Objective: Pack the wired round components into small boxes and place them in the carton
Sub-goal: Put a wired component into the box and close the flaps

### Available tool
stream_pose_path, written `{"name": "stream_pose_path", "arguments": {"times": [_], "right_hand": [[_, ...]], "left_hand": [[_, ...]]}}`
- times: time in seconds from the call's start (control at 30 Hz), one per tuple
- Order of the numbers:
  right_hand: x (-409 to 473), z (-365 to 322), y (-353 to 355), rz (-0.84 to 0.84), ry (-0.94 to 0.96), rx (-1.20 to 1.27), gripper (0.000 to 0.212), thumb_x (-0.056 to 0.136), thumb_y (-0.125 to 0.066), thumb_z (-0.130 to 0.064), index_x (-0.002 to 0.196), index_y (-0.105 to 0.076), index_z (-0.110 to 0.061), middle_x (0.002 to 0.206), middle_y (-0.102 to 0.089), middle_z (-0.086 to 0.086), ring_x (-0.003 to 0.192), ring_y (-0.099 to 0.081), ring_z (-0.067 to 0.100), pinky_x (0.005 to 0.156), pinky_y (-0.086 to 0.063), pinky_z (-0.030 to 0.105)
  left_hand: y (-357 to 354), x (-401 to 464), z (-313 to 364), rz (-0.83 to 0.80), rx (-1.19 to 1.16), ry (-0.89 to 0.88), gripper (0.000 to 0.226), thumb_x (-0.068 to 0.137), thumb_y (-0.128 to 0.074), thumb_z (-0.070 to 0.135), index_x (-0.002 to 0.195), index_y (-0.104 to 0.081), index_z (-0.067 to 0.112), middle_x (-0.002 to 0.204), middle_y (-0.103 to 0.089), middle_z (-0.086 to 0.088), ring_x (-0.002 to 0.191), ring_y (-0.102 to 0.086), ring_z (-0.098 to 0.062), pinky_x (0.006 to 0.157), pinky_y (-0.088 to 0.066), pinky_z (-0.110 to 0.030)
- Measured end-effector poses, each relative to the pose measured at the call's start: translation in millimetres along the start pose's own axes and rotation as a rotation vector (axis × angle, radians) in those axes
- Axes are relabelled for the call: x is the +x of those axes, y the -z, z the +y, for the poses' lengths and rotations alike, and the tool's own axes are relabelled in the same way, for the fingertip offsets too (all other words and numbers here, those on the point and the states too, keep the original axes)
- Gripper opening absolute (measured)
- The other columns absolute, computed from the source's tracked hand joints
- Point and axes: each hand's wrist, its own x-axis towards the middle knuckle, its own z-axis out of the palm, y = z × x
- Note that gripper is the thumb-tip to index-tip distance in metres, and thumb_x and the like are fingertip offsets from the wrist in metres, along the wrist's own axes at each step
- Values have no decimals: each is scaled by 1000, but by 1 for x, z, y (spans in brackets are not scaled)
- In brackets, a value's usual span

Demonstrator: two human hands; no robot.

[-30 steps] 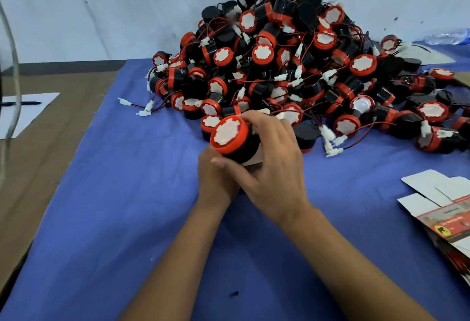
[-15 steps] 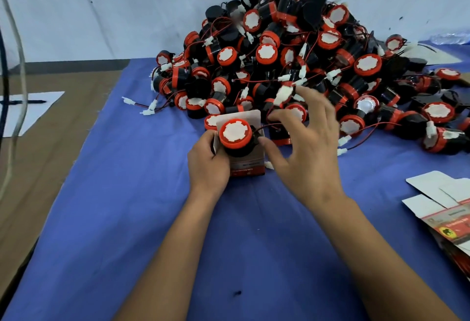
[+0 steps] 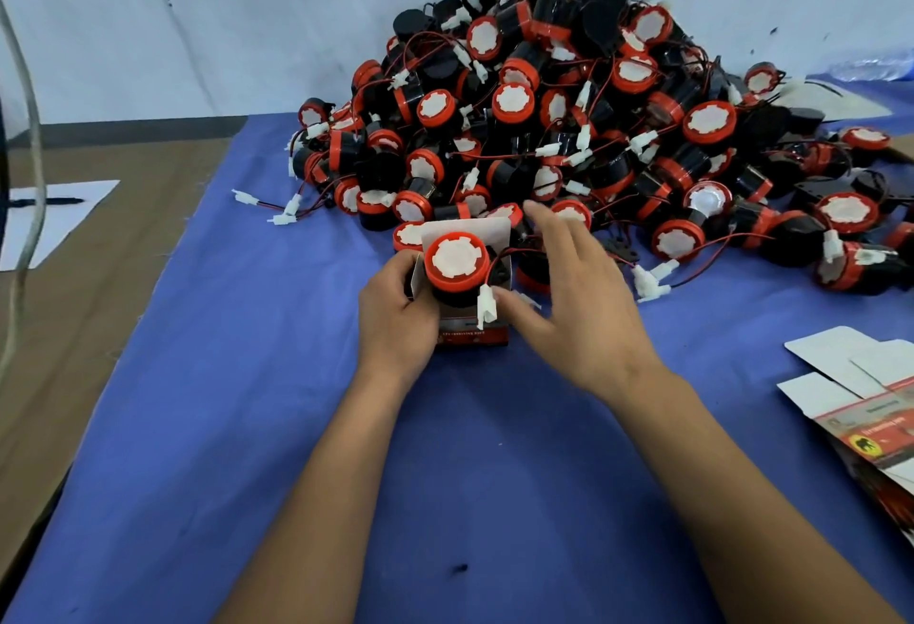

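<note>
- Left hand point(image 3: 395, 312): its grip is closed round the left side of the small box point(image 3: 470, 326), fingers curled on the wall, holding the box upright on the blue worktop point(image 3: 247, 425).
- Round part point(image 3: 457, 263): it sits in the open mouth of the box, red rim and white face turned up and toward the camera, its black body partly down inside. Its axis runs with the depth of the box — roughly upright, leaning a little toward the viewer. It does not look fully seated.
- Box flap point(image 3: 467, 230): stands open behind the part, on the far side.
- Wire and white plug point(image 3: 486, 306): the red wire loops out from the right of the part and the plug hangs over the near right edge of the box, outside it. This is the relation the next move turns on — the plug lies on the right, the side of the free hand.
- Right hand point(image 3: 573, 307): grip open and holding nothing, fingers spread, thumb tip just beside the plug; whether it touches cannot be told. It is the nearer hand to the plug and wire.
- Judgement: the wire needs tucking in from the right before the flap can close cleanly; a trapped plug would keep the flap from closing.
- Heap of parts point(image 3: 569, 129): lies just beyond the box, on the far side.
- Flat boxes point(image 3: 865, 406): unfolded, at the right edge of the worktop.
- Carton: not identifiable in this view.
</note>
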Motion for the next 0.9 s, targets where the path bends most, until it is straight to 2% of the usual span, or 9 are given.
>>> {"name": "stream_pose_path", "arguments": {"times": [0.1, 0.2, 0.3, 0.43, 0.5, 0.57, 0.63, 0.8, 0.9], "right_hand": [[0, 5, 3, 40, 0, 2, 60, 89, -62, -61, 136, -52, -25, 109, -62, -9, 101, -55, 17, 86, -50, 40], [0, 5, 2, 77, 66, 49, 34, 91, -70, -45, 115, -64, -22, 90, -58, -14, 85, -51, 13, 75, -47, 36], [0, 2, -2, 35, 50, 165, 17, 94, -71, -31, 107, -65, -22, 80, -57, -12, 74, -52, 14, 66, -48, 38], [0, 2, -2, 62, 64, 144, 12, 90, -70, -16, 95, -60, -19, 73, -59, -8, 66, -52, 10, 57, -45, 37], [0, 1, -3, 57, 55, 140, 14, 90, -69, -19, 91, -55, -20, 69, -55, -9, 63, -50, 14, 55, -43, 35], [0, 0, -5, 68, 50, 142, 20, 89, -69, -19, 88, -50, -24, 66, -50, -11, 61, -47, 15, 54, -39, 34], [0, 1, -5, 85, 52, 161, 23, 89, -72, -17, 85, -50, -22, 63, -51, -9, 59, -47, 17, 53, -41, 38], [2, 9, 6, -25, 46, 321, 28, 98, -68, -35, 79, -58, -17, 61, -57, -1, 58, -53, 22, 56, -46, 44], [3, 3, 12, 36, -121, 618, 38, 106, -55, -34, 79, -67, -10, 66, -66, 10, 62, -63, 33, 58, -53, 49]], "left_hand": [[1, 2, -2, 25, -8, 22, 11, 101, -60, 9, 99, -71, 9, 93, -74, 0, 95, -67, -25, 76, -57, -42], [0, 0, 4, 7, -177, 89, 15, 103, -60, 16, 96, -72, 21, 93, -76, 6, 93, -70, -14, 74, -57, -32], [1, -2, 13, -100, -508, 227, 24, 89, -57, 25, 105, -75, 22, 104, -79, -1, 97, -74, -18, 79, -61, -32], [2, -9, 15, -238, -645, 171, 36, 89, -50, 26, 109, -80, 26, 114, -77, -5, 107, -73, -22, 89, -60, -36], [2, -13, 15, -293, -637, 124, 39, 102, -46, 42, 121, -76, 26, 126, -74, -5, 121, -68, -22, 100, -54, -39], [1, -15, 13, -341, -476, 18, 51, 99, -51, 58, 135, -64, 26, 135, -68, -2, 129, -63, -20, 107, -50, -40], [0, -15, 11, -365, -337, -62, 58, 91, -61, 59, 139, -57, 27, 136, -66, 4, 130, -60, -15, 107, -50, -36], [-6, -8, 10, -58, -347, 92, 23, 96, -55, 45, 93, -74, 31, 87, -72, 11, 84, -65, -1, 71, -54, -19], [-11, -6, 6, 42, -242, 51, 40, 106, -48, 34, 69, -64, 34, 65, -60, 15, 61, -53, 2, 55, -43, -12]]}}
